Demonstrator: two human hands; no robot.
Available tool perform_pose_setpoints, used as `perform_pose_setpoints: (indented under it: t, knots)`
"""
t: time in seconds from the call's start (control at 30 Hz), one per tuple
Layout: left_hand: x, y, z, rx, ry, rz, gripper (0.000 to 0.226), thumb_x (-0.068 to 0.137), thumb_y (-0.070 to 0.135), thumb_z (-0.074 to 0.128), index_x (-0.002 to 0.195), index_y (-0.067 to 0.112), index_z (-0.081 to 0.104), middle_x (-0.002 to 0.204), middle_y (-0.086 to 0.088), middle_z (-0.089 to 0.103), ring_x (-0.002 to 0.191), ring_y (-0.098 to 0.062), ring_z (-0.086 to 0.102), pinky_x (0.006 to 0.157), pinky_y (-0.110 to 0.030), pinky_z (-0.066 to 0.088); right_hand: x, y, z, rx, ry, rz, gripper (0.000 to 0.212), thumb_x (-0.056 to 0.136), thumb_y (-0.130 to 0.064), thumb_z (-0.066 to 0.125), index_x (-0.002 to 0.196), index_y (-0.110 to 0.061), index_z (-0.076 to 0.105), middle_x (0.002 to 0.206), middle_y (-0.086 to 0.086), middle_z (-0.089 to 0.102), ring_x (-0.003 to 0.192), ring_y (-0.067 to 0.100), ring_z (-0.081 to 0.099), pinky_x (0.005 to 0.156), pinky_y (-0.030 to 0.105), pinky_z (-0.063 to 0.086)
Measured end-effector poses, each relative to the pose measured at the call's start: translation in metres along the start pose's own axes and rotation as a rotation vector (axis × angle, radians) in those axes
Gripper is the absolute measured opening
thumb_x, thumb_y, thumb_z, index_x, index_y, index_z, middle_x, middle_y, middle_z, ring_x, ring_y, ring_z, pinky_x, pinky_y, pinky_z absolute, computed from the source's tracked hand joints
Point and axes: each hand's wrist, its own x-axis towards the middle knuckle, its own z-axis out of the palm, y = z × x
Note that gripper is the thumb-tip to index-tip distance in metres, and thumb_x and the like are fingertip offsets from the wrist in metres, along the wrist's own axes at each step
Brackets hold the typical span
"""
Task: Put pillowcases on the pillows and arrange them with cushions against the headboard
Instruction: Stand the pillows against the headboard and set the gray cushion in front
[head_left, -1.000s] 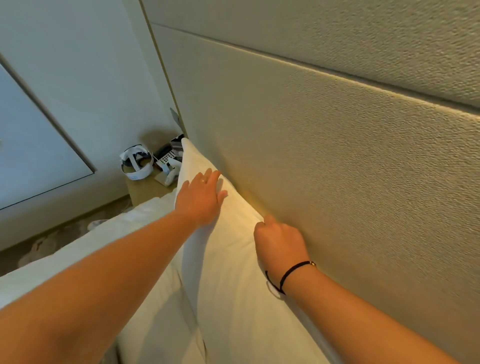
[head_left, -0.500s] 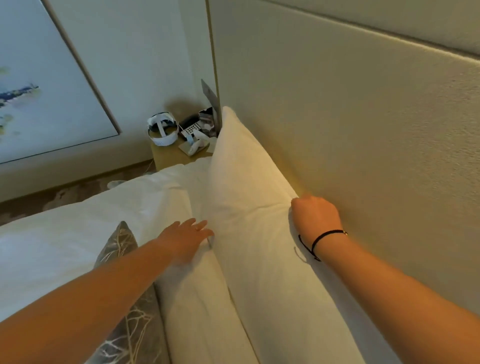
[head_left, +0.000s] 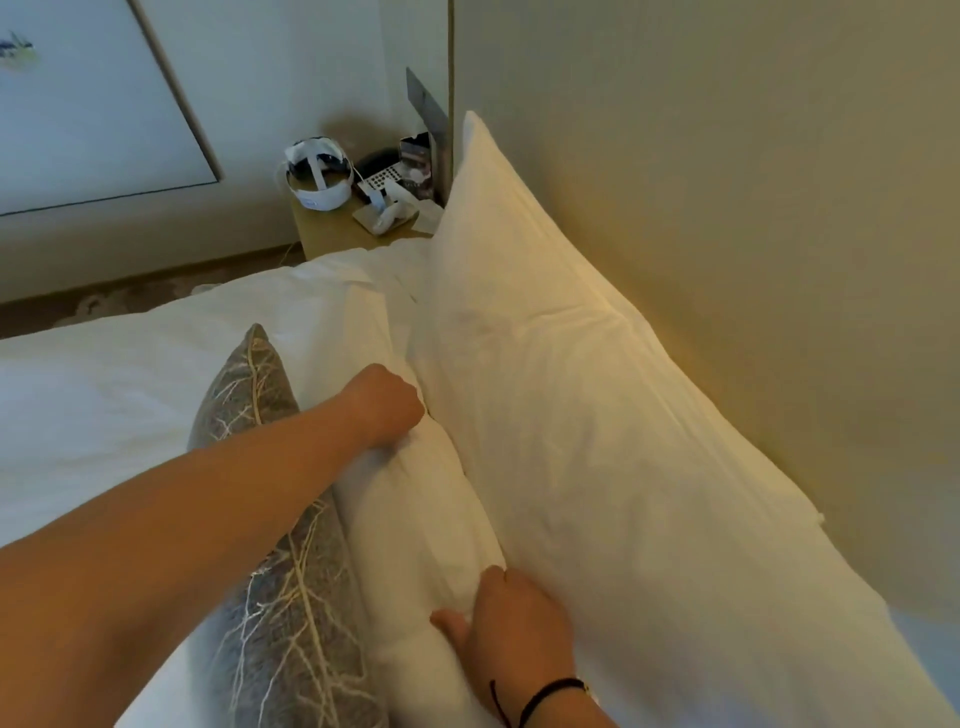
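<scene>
A large white pillow (head_left: 597, 395) in its case leans upright against the beige padded headboard (head_left: 753, 208). In front of it stands a second white pillow (head_left: 415, 519). My left hand (head_left: 387, 402) grips that front pillow's top edge with curled fingers. My right hand (head_left: 511, 629), a black band on its wrist, holds the same pillow lower down, fingers tucked between the two pillows and thumb on the front. A grey cushion (head_left: 280, 597) with a pale branch pattern stands against the front pillow's left side, under my left forearm.
White bedding (head_left: 104, 405) covers the bed to the left. Past the bed's corner a wooden nightstand (head_left: 332, 234) carries a white headset (head_left: 317, 179), a phone (head_left: 382, 174) and small items. A framed picture (head_left: 93, 104) hangs on the left wall.
My right hand left the back pillow's top by the headboard and came down onto the front pillow. My left hand curled from flat to gripping that pillow's top. The view tipped downward.
</scene>
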Motion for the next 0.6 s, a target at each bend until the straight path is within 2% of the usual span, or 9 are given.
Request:
perform_pose_setpoints:
  t: [0.07, 0.1, 0.17, 0.27, 0.37, 0.43, 0.53, 0.6]
  knots:
    - [-0.004, -0.001, -0.004, 0.042, 0.000, 0.030, 0.014, 0.094, 0.011, 0.053, 0.083, 0.012, 0.062, 0.098, 0.000, 0.068, 0.091, -0.022, 0.066, 0.073, -0.031, 0.047, 0.002, -0.001, 0.003, 0.034, 0.007, -0.008, 0.048, 0.091, -0.062, 0.046, 0.110, -0.019, 0.053, 0.112, 0.003, 0.063, 0.102, 0.025, 0.061, 0.071, 0.032, 0.036]
    - [-0.006, -0.004, -0.006, 0.049, 0.001, 0.048, 0.013, 0.094, 0.010, 0.053, 0.085, 0.012, 0.062, 0.099, -0.001, 0.069, 0.092, -0.023, 0.066, 0.075, -0.032, 0.049, 0.003, -0.002, 0.002, 0.035, -0.002, -0.040, 0.042, 0.095, -0.056, 0.044, 0.110, -0.018, 0.052, 0.110, 0.004, 0.064, 0.098, 0.025, 0.061, 0.068, 0.031, 0.035]
    - [-0.013, -0.013, -0.010, 0.038, 0.023, 0.067, 0.015, 0.097, 0.018, 0.052, 0.096, 0.013, 0.066, 0.102, 0.000, 0.069, 0.095, -0.021, 0.066, 0.083, -0.032, 0.051, 0.002, -0.004, 0.001, 0.053, 0.004, -0.106, 0.031, 0.101, -0.045, 0.038, 0.106, -0.017, 0.050, 0.104, 0.006, 0.063, 0.086, 0.026, 0.058, 0.067, 0.031, 0.035]
    - [-0.026, -0.034, -0.013, 0.044, 0.068, 0.069, 0.020, 0.098, 0.017, 0.048, 0.107, 0.017, 0.066, 0.113, 0.003, 0.066, 0.105, -0.019, 0.062, 0.096, -0.031, 0.048, -0.008, -0.009, -0.001, 0.080, 0.105, -0.170, 0.022, 0.102, -0.039, 0.036, 0.089, -0.022, 0.041, 0.089, 0.003, 0.057, 0.072, 0.022, 0.044, 0.063, 0.032, 0.034]
    - [-0.036, -0.057, -0.019, -0.034, 0.097, 0.016, 0.028, 0.098, 0.026, 0.051, 0.125, 0.024, 0.061, 0.129, 0.005, 0.059, 0.122, -0.019, 0.055, 0.109, -0.033, 0.039, -0.014, -0.021, -0.005, 0.074, 0.265, -0.229, 0.022, 0.102, -0.035, 0.034, 0.083, -0.023, 0.037, 0.089, 0.002, 0.062, 0.066, 0.017, 0.040, 0.050, 0.033, 0.021]
    - [-0.038, -0.065, -0.024, -0.054, 0.136, -0.049, 0.029, 0.098, 0.031, 0.052, 0.126, 0.027, 0.060, 0.131, 0.006, 0.058, 0.122, -0.018, 0.054, 0.109, -0.034, 0.039, -0.012, -0.027, -0.012, 0.076, 0.328, -0.225, 0.021, 0.102, -0.031, 0.036, 0.082, -0.023, 0.036, 0.086, 0.000, 0.060, 0.063, 0.016, 0.039, 0.047, 0.030, 0.014]
    - [-0.038, -0.056, -0.025, -0.047, 0.125, -0.091, 0.028, 0.099, 0.033, 0.051, 0.125, 0.025, 0.060, 0.128, 0.004, 0.060, 0.119, -0.019, 0.056, 0.105, -0.036, 0.042, -0.009, -0.024, -0.016, 0.079, 0.304, -0.171, 0.018, 0.103, -0.034, 0.035, 0.089, -0.022, 0.037, 0.087, -0.001, 0.058, 0.067, 0.018, 0.043, 0.049, 0.032, 0.022]
    - [-0.039, -0.038, -0.019, -0.044, 0.100, -0.014, 0.033, 0.099, 0.031, 0.046, 0.131, 0.026, 0.054, 0.130, 0.003, 0.058, 0.120, -0.021, 0.052, 0.102, -0.037, 0.043, -0.012, -0.019, -0.013, 0.124, 0.274, -0.103, 0.026, 0.102, -0.046, 0.034, 0.103, -0.020, 0.042, 0.097, 0.000, 0.062, 0.074, 0.021, 0.051, 0.059, 0.032, 0.032]
